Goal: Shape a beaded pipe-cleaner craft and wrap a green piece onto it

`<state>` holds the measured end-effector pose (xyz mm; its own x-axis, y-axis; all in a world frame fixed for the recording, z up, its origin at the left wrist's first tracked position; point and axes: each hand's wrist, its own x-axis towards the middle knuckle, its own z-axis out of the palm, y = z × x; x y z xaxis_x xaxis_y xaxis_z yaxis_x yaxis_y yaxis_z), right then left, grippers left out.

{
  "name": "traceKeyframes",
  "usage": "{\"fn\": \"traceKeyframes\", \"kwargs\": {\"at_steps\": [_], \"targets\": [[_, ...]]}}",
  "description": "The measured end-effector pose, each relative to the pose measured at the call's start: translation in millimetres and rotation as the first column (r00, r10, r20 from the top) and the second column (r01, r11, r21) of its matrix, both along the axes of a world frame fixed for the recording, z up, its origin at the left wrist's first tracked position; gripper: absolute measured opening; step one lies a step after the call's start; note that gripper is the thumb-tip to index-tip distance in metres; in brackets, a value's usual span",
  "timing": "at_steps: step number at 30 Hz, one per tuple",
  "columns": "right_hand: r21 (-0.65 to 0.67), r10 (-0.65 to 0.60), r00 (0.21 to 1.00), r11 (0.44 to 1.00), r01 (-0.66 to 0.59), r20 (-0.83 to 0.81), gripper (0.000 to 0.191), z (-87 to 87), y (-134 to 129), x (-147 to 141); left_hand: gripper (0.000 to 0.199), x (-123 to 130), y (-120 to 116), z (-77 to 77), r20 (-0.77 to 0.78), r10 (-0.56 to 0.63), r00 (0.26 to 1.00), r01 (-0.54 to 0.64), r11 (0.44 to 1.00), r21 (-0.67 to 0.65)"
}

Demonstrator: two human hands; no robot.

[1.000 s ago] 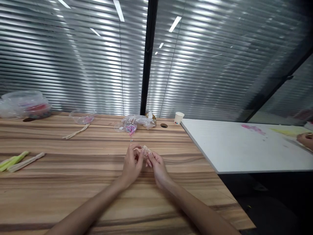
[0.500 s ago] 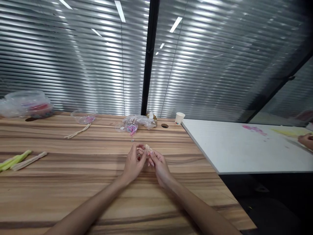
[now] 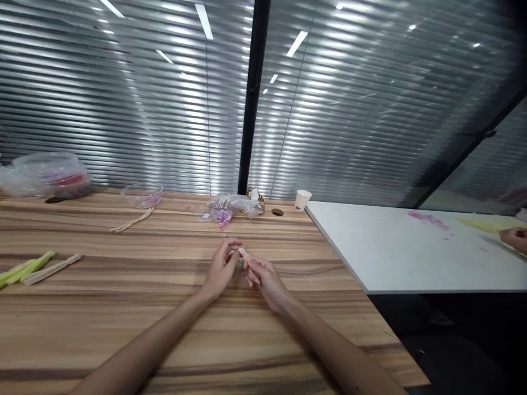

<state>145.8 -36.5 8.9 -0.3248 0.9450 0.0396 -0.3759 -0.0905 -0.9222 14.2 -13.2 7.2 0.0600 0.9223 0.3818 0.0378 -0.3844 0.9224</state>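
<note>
While a big wood table (image 3: pixel 173 340) sits beside a white table (image 3: pixel 395 252), the left hand (image 3: pixel 221 269) is over the wood, fingers half curled; whether it grips is hard to tell. The right hand (image 3: pixel 265 278), thumb and fingers nearly closed, pinches a cream twist (image 3: pixel 244 253), which is between both hands.

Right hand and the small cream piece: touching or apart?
Touching. The head view shows the right hand with thumb and fingers closed on the lower end of the cream piece, no gap between.
</note>
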Motion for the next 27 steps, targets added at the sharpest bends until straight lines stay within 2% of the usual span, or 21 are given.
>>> {"fn": "traceKeyframes", "kwargs": {"at_steps": [4, 7, 11, 14, 22, 27], "targets": [[-0.007, 0.056, 0.998, 0.998, -0.056, 0.012, 0.032, 1.7, -2, -1, 0.023, -4, 10, -3.7, 0.208, 0.004, 0.978, 0.016, 0.995, -0.096], [-0.014, 0.024, 0.999, 1.0, -0.023, 0.031, 0.034, -0.5, 0, -1, 0.027, -5, 12, -3.8, 0.263, 0.024, 0.964, 0.012, 0.991, -0.133], [0.032, -0.108, 0.987, 0.994, 0.105, 0.116, 0.038, -7.1, 8, 2, 0.032, -1, 6, -2.3, 0.167, -0.055, 0.984, 0.083, 0.983, -0.163], [0.102, -0.17, 0.969, 0.983, 0.154, 0.181, 0.04, -11.1, 14, 6, 0.036, 3, 2, -3.6, 0.11, -0.122, 0.986, 0.141, 0.972, -0.186], [0.292, -0.193, 0.925, 0.952, 0.095, 0.327, 0.041, -15.7, 16, 7, 0.04, 1, 9, -12.3, 0.062, -0.128, 0.99, 0.138, 0.968, -0.208], [0.325, -0.198, 0.911, 0.943, 0.075, 0.363, 0.039, -17.3, 17, 8, 0.035, 0, 10, -11.1, 0.04, -0.157, 0.987, 0.162, 0.967, -0.196]]}}
